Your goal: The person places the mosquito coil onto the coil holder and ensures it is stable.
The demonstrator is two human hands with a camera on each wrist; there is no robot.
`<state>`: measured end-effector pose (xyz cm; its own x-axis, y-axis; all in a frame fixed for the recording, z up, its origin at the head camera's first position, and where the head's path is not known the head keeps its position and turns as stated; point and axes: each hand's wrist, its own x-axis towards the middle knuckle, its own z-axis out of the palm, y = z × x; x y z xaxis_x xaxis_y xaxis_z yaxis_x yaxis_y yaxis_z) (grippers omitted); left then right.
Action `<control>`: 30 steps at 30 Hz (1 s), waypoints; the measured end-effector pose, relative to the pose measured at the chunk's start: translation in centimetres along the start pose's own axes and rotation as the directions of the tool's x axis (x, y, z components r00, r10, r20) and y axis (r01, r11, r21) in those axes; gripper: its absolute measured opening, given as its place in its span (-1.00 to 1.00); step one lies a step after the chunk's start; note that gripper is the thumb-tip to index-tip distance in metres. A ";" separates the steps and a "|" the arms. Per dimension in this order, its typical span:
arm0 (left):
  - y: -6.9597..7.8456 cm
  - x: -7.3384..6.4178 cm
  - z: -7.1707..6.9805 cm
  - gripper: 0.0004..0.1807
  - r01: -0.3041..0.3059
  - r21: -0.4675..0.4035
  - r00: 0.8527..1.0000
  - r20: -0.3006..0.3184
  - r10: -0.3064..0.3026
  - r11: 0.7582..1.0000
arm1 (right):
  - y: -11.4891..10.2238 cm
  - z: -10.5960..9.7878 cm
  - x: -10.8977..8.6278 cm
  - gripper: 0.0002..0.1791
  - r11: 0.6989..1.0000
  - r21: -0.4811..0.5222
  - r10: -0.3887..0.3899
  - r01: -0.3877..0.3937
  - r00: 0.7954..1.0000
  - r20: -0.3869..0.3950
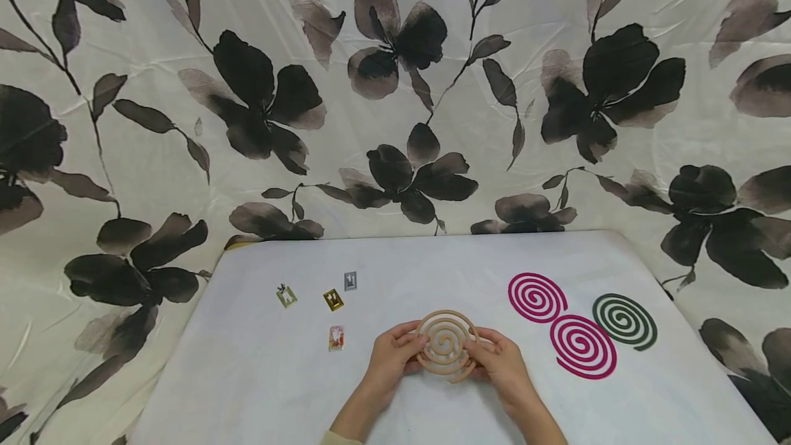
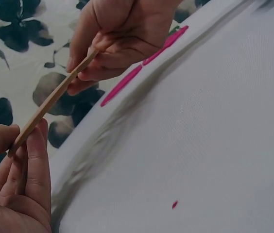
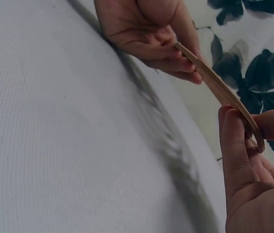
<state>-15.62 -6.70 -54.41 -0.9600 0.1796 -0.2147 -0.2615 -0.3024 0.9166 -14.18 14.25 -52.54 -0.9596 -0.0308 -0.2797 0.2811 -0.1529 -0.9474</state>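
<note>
Between both hands, raised over the white table, is a tan mosquito coil [image 1: 446, 343]. My left hand [image 1: 392, 354] pinches its left rim with the thumb on the near face. The right hand [image 1: 498, 362] grips the opposite rim in the same way. In the left wrist view the coil [image 2: 54, 99] appears edge-on as a thin tilted disc, the left hand [image 2: 18, 179] at its lower end. From the right wrist camera, the right hand [image 3: 258, 179] holds the lower end of the coil [image 3: 219, 90].
Two pink coils [image 1: 537, 297] [image 1: 583, 347] and a dark green coil [image 1: 625, 321] lie close together on the right. Toward the left lie small rectangular pieces: green [image 1: 286, 295], gold [image 1: 333, 299], silver [image 1: 350, 281] and red-and-white [image 1: 336, 338]. Floral fabric [image 1: 395, 108] hangs behind the table [image 1: 247, 376].
</note>
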 end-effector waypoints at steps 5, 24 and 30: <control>0.3 -0.4 -0.8 -0.48 0.008 0.005 1.000 -0.014 -0.008 1.000 | 0.0 0.8 0.1 -0.47 1.000 0.009 0.001 -0.001 0.999 0.037; 1.4 -1.8 -3.5 -0.46 -0.001 0.039 0.998 -0.066 0.003 0.999 | 0.4 3.4 0.0 -0.54 1.000 0.027 -0.015 0.011 0.988 0.152; 1.8 -2.4 -4.4 -0.45 -0.010 0.067 0.997 -0.071 0.015 0.998 | 0.5 4.2 -0.4 -0.52 1.000 0.028 -0.005 0.000 0.979 0.205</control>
<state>-14.19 -11.78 -53.68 -0.9684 0.1083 -0.2247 -0.2449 -0.2411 0.9391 -13.74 10.00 -52.29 -0.9434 -0.2322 -0.2369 0.2811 -0.1803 -0.9426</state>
